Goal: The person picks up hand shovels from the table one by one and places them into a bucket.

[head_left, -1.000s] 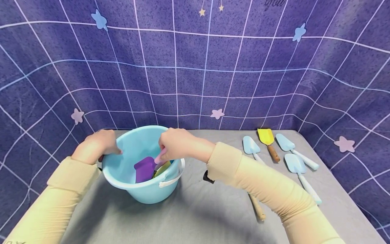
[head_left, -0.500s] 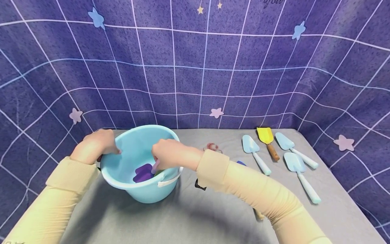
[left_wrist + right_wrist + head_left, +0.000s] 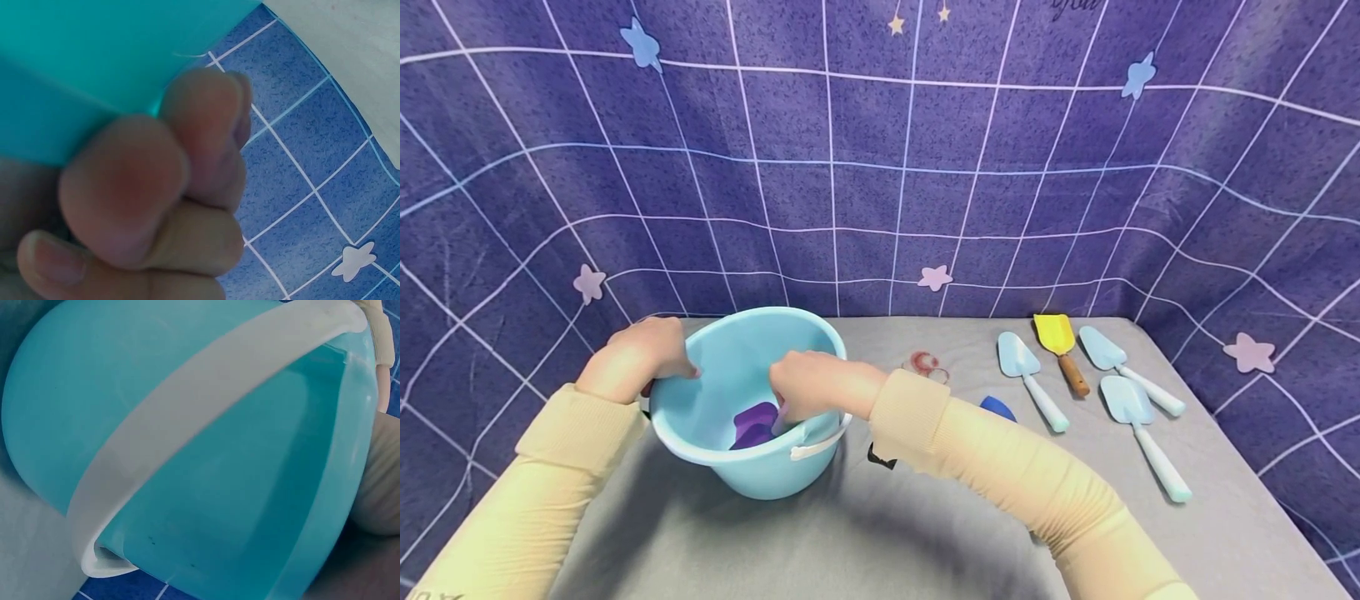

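A light blue bucket point(image 3: 767, 482) stands on the left of the grey cloth. My left hand point(image 3: 643, 354) grips its left rim; in the left wrist view, curled fingers point(image 3: 125, 187) press against the teal wall point(image 3: 94, 50). Inside the bucket, my right hand point(image 3: 816, 385) holds a toy shovel with a purple blade point(image 3: 752, 423) and a pale pink handle, mostly hidden under the fingers. The right wrist view shows the bucket's outside point(image 3: 237, 506) and its white carrying handle point(image 3: 162, 419); only part of my right hand point(image 3: 387, 487) appears at the edge.
Right of the bucket lie several trowels, among them a pale blue trowel point(image 3: 1018, 354) and a yellow shovel point(image 3: 1056, 335) with a wooden handle. A blue blade point(image 3: 997, 407) shows past my right sleeve. A purple gridded curtain point(image 3: 880, 192) stands behind.
My right hand has moved left and lower into the bucket with the purple shovel. The yellow thing inside the bucket is now hidden. My left hand stays on the rim.
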Available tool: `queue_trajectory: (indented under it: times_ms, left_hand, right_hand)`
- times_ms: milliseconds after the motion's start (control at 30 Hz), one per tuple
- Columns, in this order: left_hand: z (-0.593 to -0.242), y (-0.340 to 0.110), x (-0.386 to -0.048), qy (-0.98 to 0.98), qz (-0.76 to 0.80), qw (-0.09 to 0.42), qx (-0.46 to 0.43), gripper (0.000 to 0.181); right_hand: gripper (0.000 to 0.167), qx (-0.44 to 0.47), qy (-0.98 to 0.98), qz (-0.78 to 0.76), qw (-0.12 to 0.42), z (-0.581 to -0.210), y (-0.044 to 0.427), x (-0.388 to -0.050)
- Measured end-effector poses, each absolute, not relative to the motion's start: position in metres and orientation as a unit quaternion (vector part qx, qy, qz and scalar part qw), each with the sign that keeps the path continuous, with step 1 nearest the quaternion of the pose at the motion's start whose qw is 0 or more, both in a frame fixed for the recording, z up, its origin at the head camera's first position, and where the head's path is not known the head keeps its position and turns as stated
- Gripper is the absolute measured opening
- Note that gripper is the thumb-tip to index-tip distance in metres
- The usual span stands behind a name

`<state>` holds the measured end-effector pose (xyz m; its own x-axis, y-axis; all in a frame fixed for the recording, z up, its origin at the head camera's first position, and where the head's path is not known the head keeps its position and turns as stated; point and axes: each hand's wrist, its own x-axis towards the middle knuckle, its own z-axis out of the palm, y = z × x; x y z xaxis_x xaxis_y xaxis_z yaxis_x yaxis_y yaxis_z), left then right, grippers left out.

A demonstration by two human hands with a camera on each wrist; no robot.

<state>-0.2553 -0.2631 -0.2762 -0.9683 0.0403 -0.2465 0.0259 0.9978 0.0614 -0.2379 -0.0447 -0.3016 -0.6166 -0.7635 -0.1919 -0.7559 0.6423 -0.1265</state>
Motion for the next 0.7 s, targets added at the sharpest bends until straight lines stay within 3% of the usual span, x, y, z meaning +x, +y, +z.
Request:
queue_trajectory:
  times_ms: [200, 433, 700]
  left_hand:
    - [-0.2767, -0.2629, -0.2565, 0.992, 0.027, 0.126, 0.015, 0.044]
    - [-0.2773, -0.2635, -0.2558, 0.992, 0.033, 0.121, 0.017, 0.041]
    - [-0.2784, -0.2642, -0.257, 0.992, 0.029, 0.123, 0.012, 0.043]
  right_hand:
    - [0.027, -0.424, 0.896, -0.005, 0.13, -0.3051, -0.0491, -0.2393]
    - [0.04, -0.416, 0.897, 0.014, 0.15, -0.3047, -0.053, -0.2396]
    - [0.031, -0.406, 0.901, 0.004, 0.154, -0.3055, -0.0518, -0.2409]
